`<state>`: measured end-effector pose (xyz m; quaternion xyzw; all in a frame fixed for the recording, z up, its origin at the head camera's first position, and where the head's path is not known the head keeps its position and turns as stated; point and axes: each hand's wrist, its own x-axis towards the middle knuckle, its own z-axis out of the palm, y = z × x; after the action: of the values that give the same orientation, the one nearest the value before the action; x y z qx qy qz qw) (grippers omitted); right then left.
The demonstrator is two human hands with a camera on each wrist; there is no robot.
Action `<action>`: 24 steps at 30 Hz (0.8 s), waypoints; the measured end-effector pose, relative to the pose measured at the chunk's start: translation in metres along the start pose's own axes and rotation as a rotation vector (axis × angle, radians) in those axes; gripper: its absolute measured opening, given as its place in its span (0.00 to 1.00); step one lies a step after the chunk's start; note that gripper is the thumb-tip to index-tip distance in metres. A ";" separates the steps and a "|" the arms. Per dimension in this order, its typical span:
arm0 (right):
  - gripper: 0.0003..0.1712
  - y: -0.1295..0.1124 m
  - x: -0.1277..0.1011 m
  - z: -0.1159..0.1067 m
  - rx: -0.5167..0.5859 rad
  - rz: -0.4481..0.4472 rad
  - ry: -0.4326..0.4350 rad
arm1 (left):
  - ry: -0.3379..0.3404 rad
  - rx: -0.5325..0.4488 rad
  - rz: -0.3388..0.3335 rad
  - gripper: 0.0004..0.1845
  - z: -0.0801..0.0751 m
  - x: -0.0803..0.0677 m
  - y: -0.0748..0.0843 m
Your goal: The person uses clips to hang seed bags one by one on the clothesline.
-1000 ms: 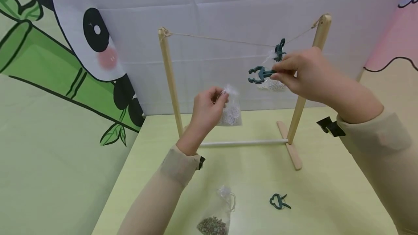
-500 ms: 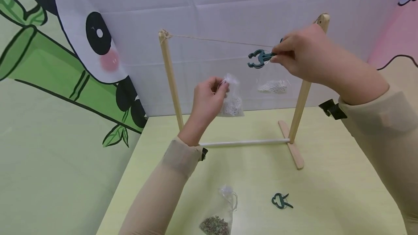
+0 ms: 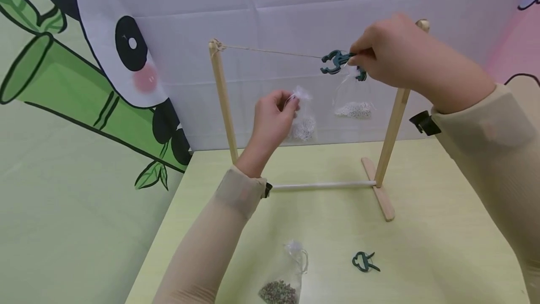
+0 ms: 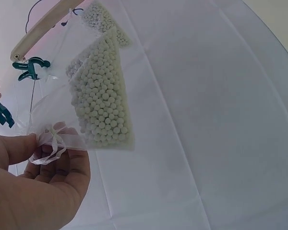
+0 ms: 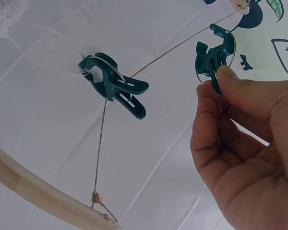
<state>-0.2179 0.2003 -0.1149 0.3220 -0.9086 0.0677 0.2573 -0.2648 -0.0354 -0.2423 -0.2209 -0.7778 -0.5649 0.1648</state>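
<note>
- While the right hand (image 3: 392, 55) pinches the tail of a green clip (image 3: 335, 61) up at the string (image 3: 274, 51), the left hand (image 3: 272, 118) is lower and to the left, pinching the gathered neck of a mesh bag w/ white beads (image 3: 303, 123).
- Key relation: the bag neck is below the string and left of the clip; the clip mouth points left, along the string, approx. toward the free part of the line.
- Clip long axis: near horizontal in the head view, jaws standing apart. In the right wrist view the clip (image 5: 213, 52) is just beside the string (image 5: 149, 67), but touching or not I cannot tell.
- Bag long axis: hangs down from the fingers, beads at the bottom. Left wrist view shows the ribbon tie (image 4: 50, 146) between thumb and fingers.
- Nearer to the string: the right hand, clearly. The left hand is between the two posts of the wooden rack (image 3: 221, 102), well under the line.
- Another clip (image 5: 113, 84) already grips the string close to the right hand, and a second bead bag (image 3: 353, 102) hangs below it, so free space lies only to the left.
- On the surface (image 3: 422, 247): a bag w/ dark grains (image 3: 282, 280) and a spare clip (image 3: 364, 262), both apart from the hands.
</note>
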 end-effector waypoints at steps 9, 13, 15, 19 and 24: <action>0.09 0.004 0.014 -0.002 -0.034 0.095 -0.095 | 0.010 -0.001 -0.004 0.07 0.003 0.011 0.002; 0.11 0.004 0.021 -0.003 -0.042 0.140 -0.146 | 0.020 -0.004 -0.019 0.07 0.006 0.016 0.002; 0.11 0.004 0.024 -0.003 -0.044 0.155 -0.167 | 0.023 -0.002 -0.023 0.08 0.007 0.018 0.002; 0.12 0.004 0.030 -0.002 -0.047 0.185 -0.214 | 0.026 -0.003 -0.026 0.07 0.009 0.021 0.003; 0.12 0.004 0.033 -0.001 -0.053 0.193 -0.226 | 0.032 -0.006 -0.041 0.07 0.012 0.024 0.004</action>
<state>-0.2424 0.1855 -0.0970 0.2317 -0.9600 0.0313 0.1540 -0.2834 -0.0192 -0.2307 -0.1961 -0.7779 -0.5738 0.1650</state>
